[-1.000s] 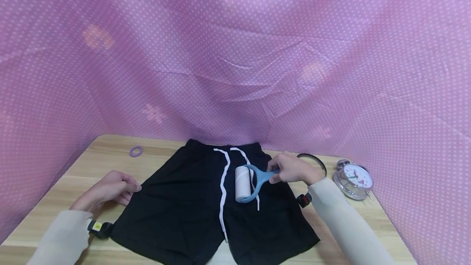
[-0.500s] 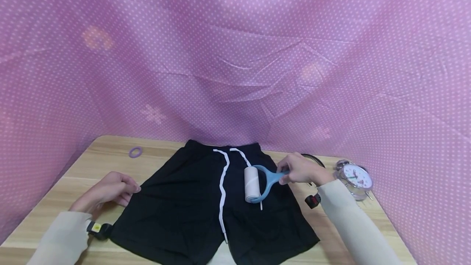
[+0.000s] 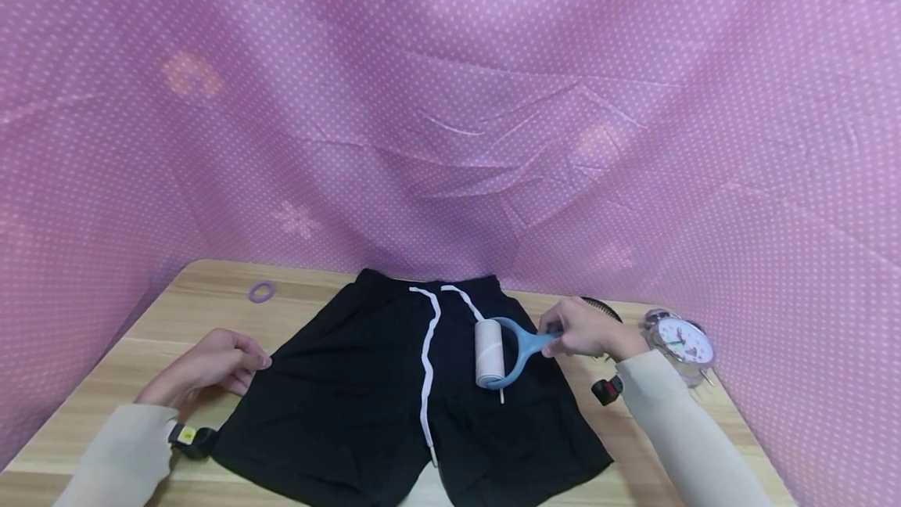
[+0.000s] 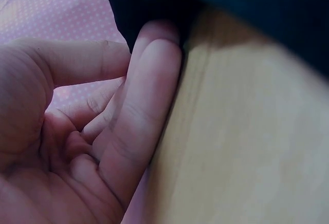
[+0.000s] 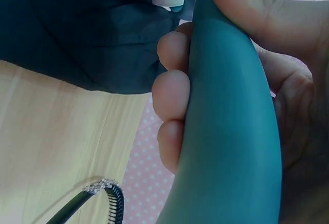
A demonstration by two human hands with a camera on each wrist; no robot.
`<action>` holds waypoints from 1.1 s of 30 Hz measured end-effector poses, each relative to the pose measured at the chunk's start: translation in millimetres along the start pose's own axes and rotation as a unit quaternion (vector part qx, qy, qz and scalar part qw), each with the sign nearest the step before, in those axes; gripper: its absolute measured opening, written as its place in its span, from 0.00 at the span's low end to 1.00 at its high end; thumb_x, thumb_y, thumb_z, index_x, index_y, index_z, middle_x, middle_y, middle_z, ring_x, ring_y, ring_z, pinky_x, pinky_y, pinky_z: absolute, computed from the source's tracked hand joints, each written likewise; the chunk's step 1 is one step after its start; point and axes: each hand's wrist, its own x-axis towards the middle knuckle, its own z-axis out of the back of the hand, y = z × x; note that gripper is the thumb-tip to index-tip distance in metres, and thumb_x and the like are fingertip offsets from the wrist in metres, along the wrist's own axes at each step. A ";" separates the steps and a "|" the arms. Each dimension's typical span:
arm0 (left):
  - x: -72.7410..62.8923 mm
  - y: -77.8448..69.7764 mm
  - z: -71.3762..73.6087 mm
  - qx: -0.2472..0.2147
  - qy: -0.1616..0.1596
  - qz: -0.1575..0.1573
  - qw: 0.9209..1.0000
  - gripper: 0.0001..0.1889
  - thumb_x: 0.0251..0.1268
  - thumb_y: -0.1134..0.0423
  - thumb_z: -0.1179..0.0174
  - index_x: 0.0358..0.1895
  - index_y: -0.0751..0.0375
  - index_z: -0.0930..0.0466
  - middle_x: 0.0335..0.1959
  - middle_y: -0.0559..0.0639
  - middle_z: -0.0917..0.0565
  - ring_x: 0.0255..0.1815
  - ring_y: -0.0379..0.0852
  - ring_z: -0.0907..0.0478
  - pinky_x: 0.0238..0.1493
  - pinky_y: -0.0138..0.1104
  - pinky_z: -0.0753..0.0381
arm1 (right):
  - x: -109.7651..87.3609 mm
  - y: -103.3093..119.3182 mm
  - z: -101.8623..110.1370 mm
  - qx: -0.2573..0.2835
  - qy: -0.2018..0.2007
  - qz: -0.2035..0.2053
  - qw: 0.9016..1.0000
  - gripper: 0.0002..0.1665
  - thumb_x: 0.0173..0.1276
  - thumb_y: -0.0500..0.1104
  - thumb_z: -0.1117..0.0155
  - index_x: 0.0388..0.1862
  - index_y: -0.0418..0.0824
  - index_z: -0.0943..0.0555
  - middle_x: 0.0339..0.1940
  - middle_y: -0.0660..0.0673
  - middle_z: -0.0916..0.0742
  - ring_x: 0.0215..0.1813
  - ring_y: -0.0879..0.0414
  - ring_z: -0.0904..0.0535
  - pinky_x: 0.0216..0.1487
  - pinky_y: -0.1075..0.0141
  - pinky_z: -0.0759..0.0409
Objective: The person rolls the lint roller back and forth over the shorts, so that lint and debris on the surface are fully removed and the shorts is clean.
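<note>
Black shorts (image 3: 338,382) with white drawstrings lie spread flat on the wooden table. At their left side edge my left hand (image 3: 214,366) pinches the cloth between thumb and fingers; the left wrist view shows the dark fabric (image 4: 149,8) at the fingertips. My right hand (image 3: 580,329) grips the blue handle of a lint roller (image 3: 524,346), with fingers curled round the handle in the right wrist view. The roller's white cylinder lies over the right half of the shorts, across the right drawstring. Whether it presses on the cloth is hard to tell.
A silver twin-bell alarm clock (image 3: 679,343) stands at the table's right edge. Behind my right hand lies a black toothed headband (image 3: 601,307), partly hidden. A purple ring (image 3: 261,292) lies at the back left. A pink dotted curtain (image 3: 450,139) hangs along the table's back and sides.
My right hand has moved the lint roller to the right over the shorts, mostly in the first half second. My left hand stays at the left edge of the cloth.
</note>
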 end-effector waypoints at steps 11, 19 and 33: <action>-1.4 0.2 -1.0 0.001 -0.002 0.004 1.000 0.12 0.66 0.64 0.39 0.44 0.71 0.16 0.25 0.48 0.21 0.25 0.43 0.21 0.30 0.38 0.13 | -10.6 -11.6 6.7 -0.018 -0.018 -0.009 1.000 0.05 0.59 0.40 0.26 0.28 0.50 0.13 0.23 0.56 0.18 0.23 0.60 0.30 0.26 0.67 0.28; -1.9 -0.5 -0.9 0.002 0.002 -0.001 1.000 0.12 0.66 0.64 0.39 0.45 0.71 0.16 0.25 0.48 0.22 0.25 0.42 0.21 0.30 0.37 0.13 | -23.5 -29.1 11.6 0.025 -0.003 -0.047 0.999 0.02 0.60 0.38 0.27 0.31 0.44 0.13 0.22 0.53 0.18 0.24 0.58 0.29 0.27 0.67 0.26; -0.8 1.2 -0.5 0.001 0.001 -0.003 1.000 0.12 0.66 0.64 0.38 0.44 0.71 0.16 0.25 0.49 0.21 0.26 0.43 0.21 0.31 0.38 0.13 | -38.3 -41.4 18.5 0.018 -0.014 -0.063 0.998 0.03 0.60 0.40 0.27 0.28 0.47 0.14 0.23 0.53 0.20 0.26 0.58 0.31 0.30 0.67 0.30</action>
